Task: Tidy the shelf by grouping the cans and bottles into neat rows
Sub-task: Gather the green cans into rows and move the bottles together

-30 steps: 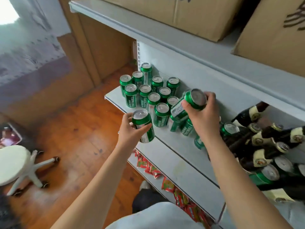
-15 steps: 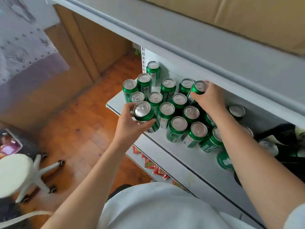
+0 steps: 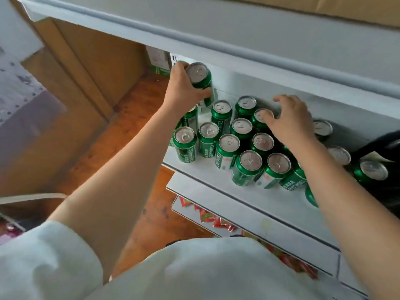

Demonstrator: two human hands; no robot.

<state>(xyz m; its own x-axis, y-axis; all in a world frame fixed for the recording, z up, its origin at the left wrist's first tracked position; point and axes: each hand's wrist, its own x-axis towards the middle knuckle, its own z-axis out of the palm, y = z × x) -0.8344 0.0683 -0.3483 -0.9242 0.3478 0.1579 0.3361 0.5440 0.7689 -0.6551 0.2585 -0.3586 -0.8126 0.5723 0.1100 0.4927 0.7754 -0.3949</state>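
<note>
The left hand [image 3: 183,88] has carried its green aluminium drinks can with a silver pull-tab lid [image 3: 200,77] from the front edge of the white metal shelf [image 3: 249,198] up to the far left corner, where half a second ago it hung low beside the front cans. Fingers and thumb curl round the can's side, holding it upright above the back of the cluster; whether its base touches the shelf cannot be told.

The right hand [image 3: 290,120] has let go of the can it gripped at the back row — its fingers are now spread and loosely bent, holding nothing, with fingertips resting on the lid of one standing green can [image 3: 263,118] in the group of upright green cans [image 3: 227,146].

The view has dropped closer, so the cans look larger. At the right edge, dark glass bottles [image 3: 387,144] lie on the same shelf, partly hidden. Red snack packets [image 3: 214,217] show on the shelf below.
</note>
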